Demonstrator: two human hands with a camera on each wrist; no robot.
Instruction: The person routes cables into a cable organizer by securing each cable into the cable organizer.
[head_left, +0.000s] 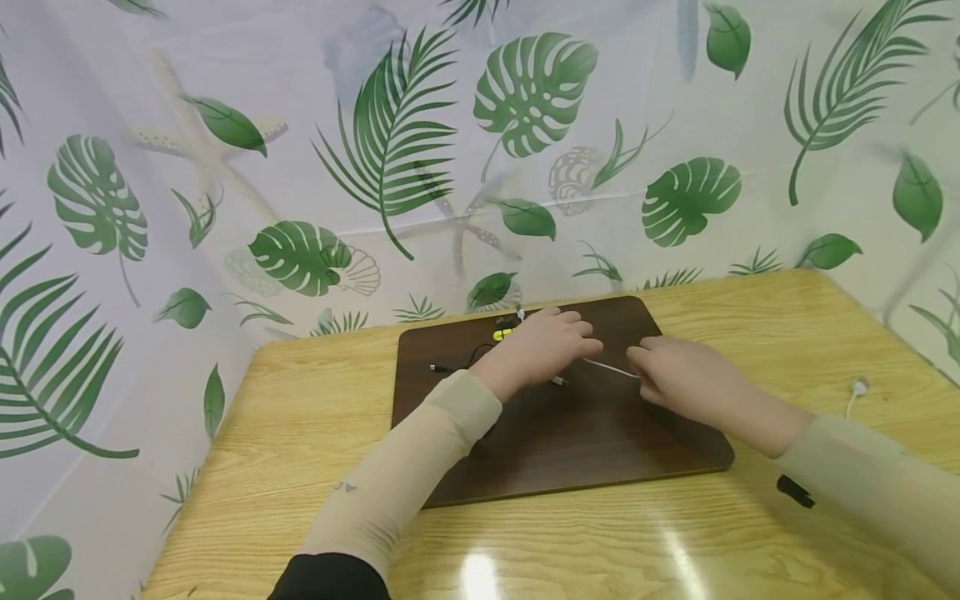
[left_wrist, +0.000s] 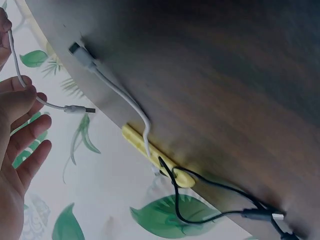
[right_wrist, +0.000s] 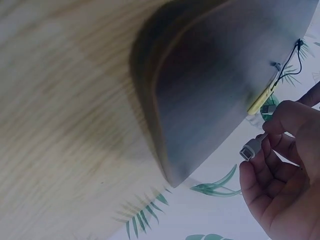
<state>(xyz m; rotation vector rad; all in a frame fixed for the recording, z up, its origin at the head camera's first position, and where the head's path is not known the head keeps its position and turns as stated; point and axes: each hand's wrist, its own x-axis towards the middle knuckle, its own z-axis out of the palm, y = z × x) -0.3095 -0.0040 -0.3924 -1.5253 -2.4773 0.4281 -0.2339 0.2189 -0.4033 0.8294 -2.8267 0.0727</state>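
Note:
In the head view, my left hand (head_left: 543,342) and right hand (head_left: 682,371) hold a thin white USB cable (head_left: 611,367) stretched between them over a dark brown board (head_left: 570,446). The left thumb and fingers pinch it near one end, where a slim white plug (left_wrist: 75,109) sticks out. At the other end, a white plug (right_wrist: 250,149) pokes out from the right hand's thumb and fingers. Below the left hand, a second white cable (left_wrist: 122,94) lies on the board, running to a yellow strip (left_wrist: 157,155). A black cable (left_wrist: 177,200) loops beside that strip.
The board rests on a light wooden table (head_left: 300,450), against a leaf-printed cloth (head_left: 420,275) at the back. To the right, a white plug (head_left: 859,387) with its cord lies on the table. A small black object (head_left: 795,490) sits near my right forearm.

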